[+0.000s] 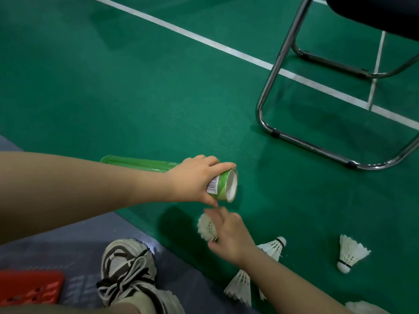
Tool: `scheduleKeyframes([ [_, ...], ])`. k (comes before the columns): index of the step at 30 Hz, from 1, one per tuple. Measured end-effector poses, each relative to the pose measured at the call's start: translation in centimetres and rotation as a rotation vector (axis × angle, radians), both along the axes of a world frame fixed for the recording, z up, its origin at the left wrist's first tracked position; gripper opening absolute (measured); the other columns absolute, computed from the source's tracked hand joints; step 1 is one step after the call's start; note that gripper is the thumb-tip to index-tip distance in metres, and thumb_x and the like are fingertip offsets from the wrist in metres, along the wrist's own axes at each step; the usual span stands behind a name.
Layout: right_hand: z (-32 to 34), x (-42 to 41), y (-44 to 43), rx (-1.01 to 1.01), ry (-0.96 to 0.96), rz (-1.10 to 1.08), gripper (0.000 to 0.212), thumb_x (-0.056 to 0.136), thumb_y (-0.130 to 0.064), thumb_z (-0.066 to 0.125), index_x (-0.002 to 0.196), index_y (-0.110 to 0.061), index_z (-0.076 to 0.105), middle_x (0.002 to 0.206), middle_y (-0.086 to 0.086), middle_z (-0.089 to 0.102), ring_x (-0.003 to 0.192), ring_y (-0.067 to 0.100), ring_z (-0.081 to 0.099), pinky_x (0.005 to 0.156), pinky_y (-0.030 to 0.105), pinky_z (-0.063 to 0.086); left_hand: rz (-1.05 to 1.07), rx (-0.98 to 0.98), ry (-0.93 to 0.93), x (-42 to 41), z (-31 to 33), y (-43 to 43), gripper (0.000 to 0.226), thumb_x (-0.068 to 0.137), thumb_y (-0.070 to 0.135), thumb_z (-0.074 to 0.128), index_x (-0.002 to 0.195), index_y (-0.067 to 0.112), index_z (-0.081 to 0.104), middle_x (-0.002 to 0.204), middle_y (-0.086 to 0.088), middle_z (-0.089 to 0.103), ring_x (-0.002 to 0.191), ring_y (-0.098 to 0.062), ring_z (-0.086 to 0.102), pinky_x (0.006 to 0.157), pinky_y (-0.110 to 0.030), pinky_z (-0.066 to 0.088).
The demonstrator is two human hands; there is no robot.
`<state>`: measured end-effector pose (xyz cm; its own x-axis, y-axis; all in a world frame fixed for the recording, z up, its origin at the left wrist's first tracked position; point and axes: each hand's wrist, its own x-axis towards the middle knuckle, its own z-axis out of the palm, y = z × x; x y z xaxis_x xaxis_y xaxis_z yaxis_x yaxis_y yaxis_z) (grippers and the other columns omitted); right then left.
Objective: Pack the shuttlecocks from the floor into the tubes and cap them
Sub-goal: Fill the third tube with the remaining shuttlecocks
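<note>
Green cardboard tube (223,191), level, open mouth facing right. The left hand (192,180) grips it near the rim. Just below the mouth, the right hand (229,236) pinches a blurred white feather shuttlecock (206,228), clear of the rim. Loose white shuttlecocks (350,253) lie lower right of the tube; green court floor (113,87) opens above it.

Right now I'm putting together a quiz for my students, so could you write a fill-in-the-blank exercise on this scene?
1. The left hand grips a ____ tube near its open end.
2. The right hand holds a shuttlecock whose feathers are ____.
3. The end of the tube facing the shuttlecock has no ____ on it.
Missing words: green; white; cap.
</note>
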<state>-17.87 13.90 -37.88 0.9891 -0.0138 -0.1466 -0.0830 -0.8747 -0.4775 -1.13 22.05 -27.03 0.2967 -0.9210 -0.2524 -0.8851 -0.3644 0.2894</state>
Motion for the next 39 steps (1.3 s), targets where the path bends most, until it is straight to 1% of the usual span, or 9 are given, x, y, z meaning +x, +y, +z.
scheduleKeyframes([
  [5,3.0,0.2,-3.6,0.204,-0.172,-0.641,0.065,0.073,-0.018,0.07,0.132,-0.01,0.043,0.119,0.006,0.042,0.099,0.022,0.051,0.08,0.025,0.04,0.02,-0.007,0.008,0.1,0.0,-0.2,0.1,0.064,0.055,0.073,0.145,0.032,0.019,0.127,-0.001,0.045,0.111,-0.024,0.043,0.094,-0.039,0.039],
  [10,5.8,0.9,-5.7,0.685,-0.421,-1.146,0.053,0.082,-0.02,0.064,0.13,-0.009,0.045,0.113,0.004,0.044,0.088,0.012,0.052,0.063,0.008,0.036,0.027,0.001,0.034,-0.3,0.1,-1.0,0.101,0.063,0.056,0.074,0.144,0.033,0.018,0.126,-0.001,0.045,0.112,-0.024,0.043,0.095,-0.04,0.04],
  [15,7.4,1.5,-4.8,0.888,-0.611,-1.122,0.063,0.07,-0.026,0.058,0.128,-0.007,0.045,0.12,0.013,0.053,0.092,0.012,0.055,0.074,0.006,0.043,0.056,-0.032,0.069,-0.6,0.2,-1.8,0.101,0.062,0.054,0.076,0.143,0.032,0.021,0.123,-0.001,0.047,0.109,-0.024,0.045,0.094,-0.039,0.04],
  [24,7.9,0.7,-5.5,0.871,-0.683,-1.155,0.059,0.073,-0.029,0.055,0.127,-0.008,0.047,0.121,0.015,0.054,0.092,0.006,0.054,0.076,0.007,0.043,0.058,-0.031,0.079,-1.1,0.3,-2.6,0.1,0.062,0.054,0.076,0.143,0.033,0.022,0.122,-0.001,0.047,0.108,-0.024,0.046,0.093,-0.038,0.041],
  [29,7.9,1.0,-4.4,0.869,-0.45,-0.941,0.076,0.068,-0.057,0.049,0.132,-0.017,0.044,0.125,0.005,0.052,0.109,0.011,0.052,0.098,0.027,0.041,0.06,-0.066,0.078,-1.3,0.2,-3.1,0.098,0.06,0.052,0.078,0.141,0.032,0.026,0.118,-0.002,0.049,0.106,-0.025,0.048,0.092,-0.038,0.042],
  [31,7.9,1.2,-3.6,0.791,-0.265,-0.809,0.084,0.073,-0.064,0.039,0.145,-0.021,0.028,0.139,-0.003,0.037,0.132,0.013,0.032,0.11,0.027,0.023,0.06,-0.096,0.083,-1.4,0.1,-3.3,0.096,0.06,0.052,0.078,0.14,0.031,0.029,0.116,-0.002,0.051,0.104,-0.025,0.049,0.091,-0.04,0.043],
  [34,8.1,1.5,-2.6,0.724,-0.189,-0.673,0.082,0.08,-0.059,0.032,0.15,-0.02,0.011,0.154,-0.005,0.014,0.142,0.006,0.008,0.113,0.023,0.007,0.071,-0.132,0.076,-1.4,-0.1,-3.3,0.093,0.062,0.053,0.076,0.139,0.031,0.03,0.114,-0.001,0.052,0.102,-0.024,0.05,0.089,-0.043,0.045],
  [37,8.7,1.2,-2.8,0.619,-0.422,-0.728,0.072,0.08,-0.057,0.036,0.14,-0.017,0.039,0.139,-0.012,0.033,0.134,0.004,0.027,0.112,0.024,0.019,0.07,-0.124,0.067,-1.4,-0.1,-3.2,0.094,0.061,0.053,0.076,0.139,0.031,0.028,0.115,-0.001,0.051,0.103,-0.024,0.049,0.09,-0.042,0.044],
  [39,8.9,1.1,-3.5,0.518,-0.551,-0.712,0.045,0.081,-0.046,0.042,0.111,-0.018,0.06,0.11,-0.02,0.052,0.108,0.005,0.05,0.098,0.033,0.039,0.075,-0.116,0.082,-1.4,0.0,-3.3,0.095,0.061,0.051,0.077,0.14,0.032,0.028,0.116,-0.001,0.05,0.104,-0.024,0.048,0.091,-0.041,0.044],
])
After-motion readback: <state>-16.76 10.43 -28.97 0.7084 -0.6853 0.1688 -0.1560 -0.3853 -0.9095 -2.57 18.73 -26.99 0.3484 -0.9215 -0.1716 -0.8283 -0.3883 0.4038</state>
